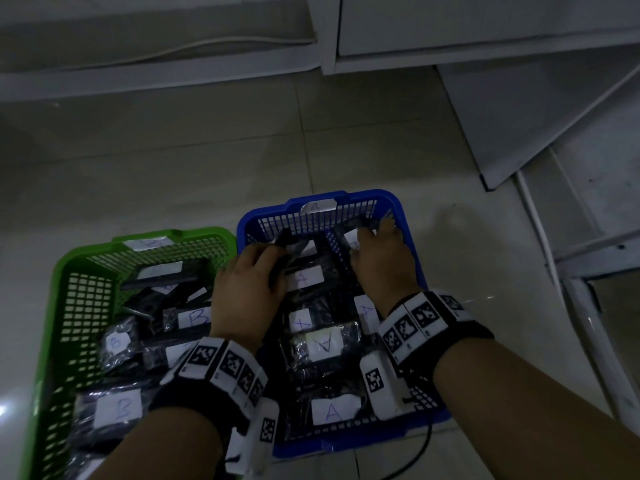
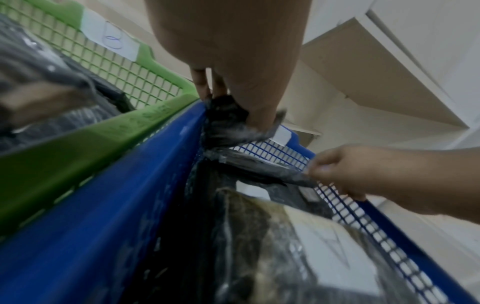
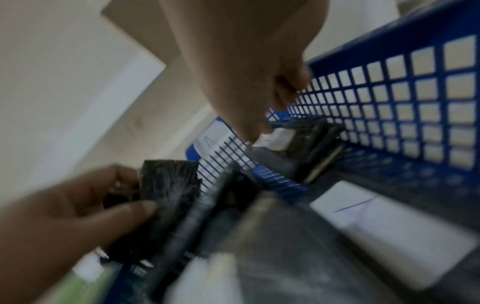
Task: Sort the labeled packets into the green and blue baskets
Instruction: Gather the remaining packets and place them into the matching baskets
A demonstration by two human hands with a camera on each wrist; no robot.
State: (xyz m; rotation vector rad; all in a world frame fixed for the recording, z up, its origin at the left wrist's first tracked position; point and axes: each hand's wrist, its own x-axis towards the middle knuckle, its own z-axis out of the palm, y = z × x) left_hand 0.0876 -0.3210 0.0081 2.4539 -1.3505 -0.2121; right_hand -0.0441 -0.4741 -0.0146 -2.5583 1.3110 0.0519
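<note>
The blue basket (image 1: 408, 237), tagged A, holds several black packets with white A labels (image 1: 331, 412). Beside it on the left, the green basket (image 1: 65, 268), tagged B, holds several B-labelled packets (image 1: 117, 408). Both hands are inside the far end of the blue basket. My left hand (image 1: 273, 258) grips a black packet (image 1: 289, 245) near the left wall; the left wrist view shows its fingers (image 2: 202, 86) pinching this packet (image 2: 226, 121). My right hand (image 1: 374, 233) pinches another labelled packet (image 1: 349, 237) at the far right corner, its thumb (image 3: 253, 127) on that packet (image 3: 301, 131).
The baskets stand side by side on a pale tiled floor (image 1: 207, 161). White shelving (image 1: 485, 26) runs along the back, and a white panel (image 1: 540, 109) leans at the right. A dark cable (image 1: 419, 452) trails by the blue basket's near edge.
</note>
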